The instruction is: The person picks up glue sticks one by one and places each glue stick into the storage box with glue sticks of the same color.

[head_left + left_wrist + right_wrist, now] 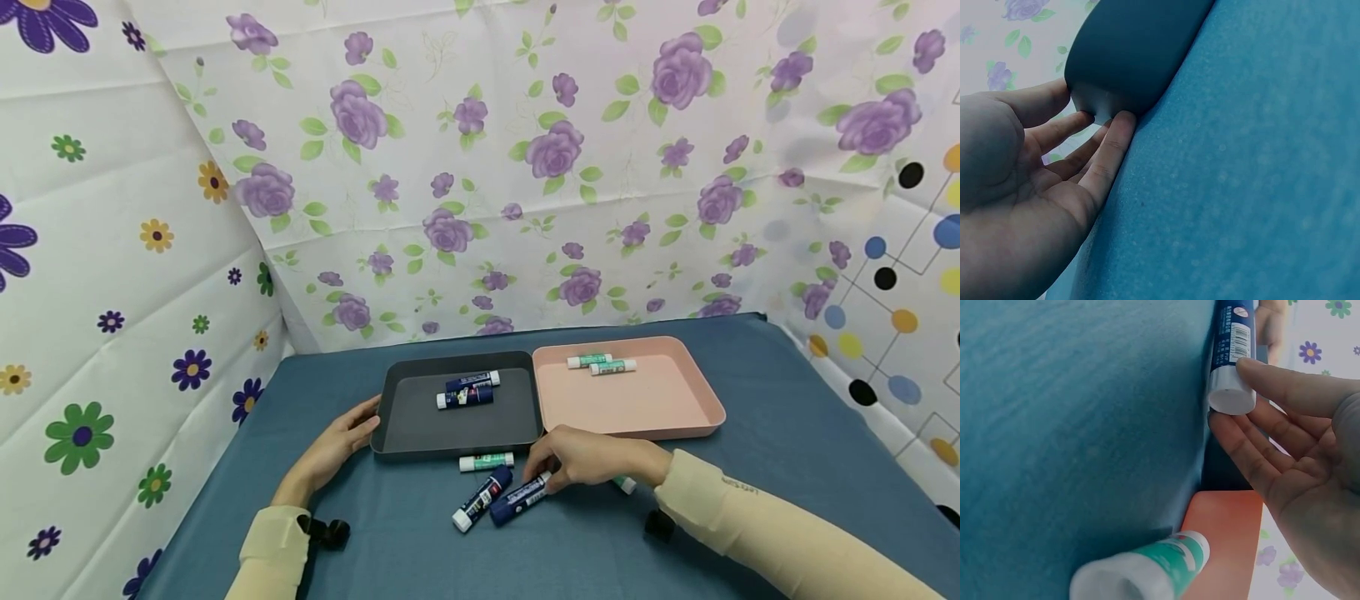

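Note:
My left hand [335, 447] touches the left edge of the dark grey tray [457, 447]; in the left wrist view its fingertips rest against the tray's corner [1129, 56]. My right hand [581, 457] pinches the white-capped end of a dark blue glue stick [517, 502] lying on the cloth. In the right wrist view, the thumb and fingers of that hand [1310, 437] hold the stick [1233, 347] by its cap. Another blue stick [482, 500] lies just left of it. Two blue sticks [472, 381] [467, 397] lie inside the grey tray.
The pink tray [630, 425], right of the grey one, holds two green-and-white sticks [589, 361] [613, 367]. A green-and-white stick [486, 462] lies before the grey tray; another [625, 483], [1166, 562] is partly under my right forearm. Patterned cloth hangs behind.

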### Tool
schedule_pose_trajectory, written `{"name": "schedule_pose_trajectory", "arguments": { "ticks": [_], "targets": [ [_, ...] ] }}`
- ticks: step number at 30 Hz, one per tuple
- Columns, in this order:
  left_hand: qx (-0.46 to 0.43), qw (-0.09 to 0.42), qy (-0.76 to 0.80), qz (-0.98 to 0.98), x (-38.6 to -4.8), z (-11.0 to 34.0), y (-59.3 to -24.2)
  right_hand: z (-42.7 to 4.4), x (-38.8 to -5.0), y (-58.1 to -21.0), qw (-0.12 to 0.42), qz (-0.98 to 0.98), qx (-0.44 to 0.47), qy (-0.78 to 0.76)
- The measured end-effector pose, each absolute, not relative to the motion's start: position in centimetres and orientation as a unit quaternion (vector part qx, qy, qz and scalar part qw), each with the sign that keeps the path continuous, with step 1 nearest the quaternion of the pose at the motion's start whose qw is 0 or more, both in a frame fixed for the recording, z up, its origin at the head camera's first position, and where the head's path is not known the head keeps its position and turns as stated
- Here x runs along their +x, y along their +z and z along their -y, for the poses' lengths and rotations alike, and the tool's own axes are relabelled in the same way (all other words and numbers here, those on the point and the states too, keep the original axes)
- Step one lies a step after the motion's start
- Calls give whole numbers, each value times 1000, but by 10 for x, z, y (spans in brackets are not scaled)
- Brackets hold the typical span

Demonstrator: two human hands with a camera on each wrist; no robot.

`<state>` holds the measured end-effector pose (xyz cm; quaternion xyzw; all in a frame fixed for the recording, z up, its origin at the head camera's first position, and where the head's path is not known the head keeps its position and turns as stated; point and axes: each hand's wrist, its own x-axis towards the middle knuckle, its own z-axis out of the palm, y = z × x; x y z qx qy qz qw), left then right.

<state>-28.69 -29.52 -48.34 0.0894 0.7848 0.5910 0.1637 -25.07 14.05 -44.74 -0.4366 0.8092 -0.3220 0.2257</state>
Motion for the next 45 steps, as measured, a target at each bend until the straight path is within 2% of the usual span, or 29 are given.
{"name": "schedule_pose_trajectory", "arguments": {
  "ticks": [12,37,45],
  "targets": [
    [98,162,585,-788,-289,296,-480,-152,-259,-430,216,-798,-428,-364],
    [84,162,588,-788,-291,295,-482,-146,-285,-399,138,-818,-391,-399],
    [87,163,587,-789,-289,295,-485,-142,-295,-393,140,-812,-385,-414]
  ]
}}
